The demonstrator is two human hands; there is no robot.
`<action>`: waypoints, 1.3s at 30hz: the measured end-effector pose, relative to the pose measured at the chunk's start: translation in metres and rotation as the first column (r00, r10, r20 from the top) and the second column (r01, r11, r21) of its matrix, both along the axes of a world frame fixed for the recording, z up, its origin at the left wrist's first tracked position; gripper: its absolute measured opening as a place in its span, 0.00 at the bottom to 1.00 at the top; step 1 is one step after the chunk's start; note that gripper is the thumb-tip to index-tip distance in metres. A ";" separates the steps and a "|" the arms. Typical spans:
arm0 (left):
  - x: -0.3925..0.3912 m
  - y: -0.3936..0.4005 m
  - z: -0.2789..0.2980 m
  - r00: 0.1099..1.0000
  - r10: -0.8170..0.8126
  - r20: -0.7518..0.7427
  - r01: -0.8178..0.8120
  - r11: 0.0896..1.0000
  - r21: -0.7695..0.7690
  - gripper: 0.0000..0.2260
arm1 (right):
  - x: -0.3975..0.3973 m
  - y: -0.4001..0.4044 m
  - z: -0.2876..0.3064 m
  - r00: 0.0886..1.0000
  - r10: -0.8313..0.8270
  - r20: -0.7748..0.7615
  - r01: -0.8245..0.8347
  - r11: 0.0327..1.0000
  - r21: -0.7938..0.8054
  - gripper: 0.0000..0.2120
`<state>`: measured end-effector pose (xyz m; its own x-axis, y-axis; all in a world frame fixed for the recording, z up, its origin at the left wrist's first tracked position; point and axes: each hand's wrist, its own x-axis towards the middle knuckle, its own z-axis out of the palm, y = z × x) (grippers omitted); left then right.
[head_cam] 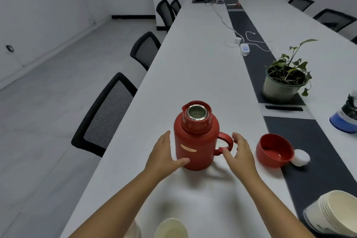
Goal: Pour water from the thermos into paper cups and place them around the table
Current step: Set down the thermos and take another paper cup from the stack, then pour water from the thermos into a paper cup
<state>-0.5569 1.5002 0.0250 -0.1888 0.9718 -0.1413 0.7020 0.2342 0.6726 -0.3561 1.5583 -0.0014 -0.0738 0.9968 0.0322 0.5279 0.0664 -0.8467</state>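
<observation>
1. I see the red thermos (195, 141) upright on the white table (193, 63), its mouth uncovered, standing between my two hands.
2. My left hand (164, 154) is spread, its thumb touching the thermos's lower left side.
3. My right hand (239, 152) is spread beside the handle, fingertips (226, 150) at its lower end; I cannot tell whether they grip it.
4. The red lid (274, 150) lies upturned to the right, well clear of the hand.
5. One paper cup (172, 228) stands near the table's front edge; a cup stack (336, 216) lies at the lower right.
</observation>
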 end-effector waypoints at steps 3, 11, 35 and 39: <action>-0.005 0.030 -0.011 0.977 -0.051 0.207 0.040 0.998 0.056 0.38 | -0.010 0.024 -0.012 0.998 0.026 -0.050 -0.028 0.999 -0.040 0.08; -0.013 0.061 -0.033 0.907 -0.133 0.398 0.118 0.991 0.064 0.46 | -0.026 0.039 -0.023 0.949 -0.185 -0.255 0.164 0.981 -0.102 0.25; 0.102 -0.179 0.014 0.663 -0.089 0.744 0.155 0.988 -0.020 0.36 | 0.089 -0.215 0.107 0.991 0.000 0.131 -0.019 0.989 0.149 0.08; 0.104 -0.213 0.004 0.652 -0.058 0.756 0.161 0.985 -0.063 0.39 | 0.089 -0.242 0.100 0.992 0.057 0.114 -0.065 0.995 0.072 0.09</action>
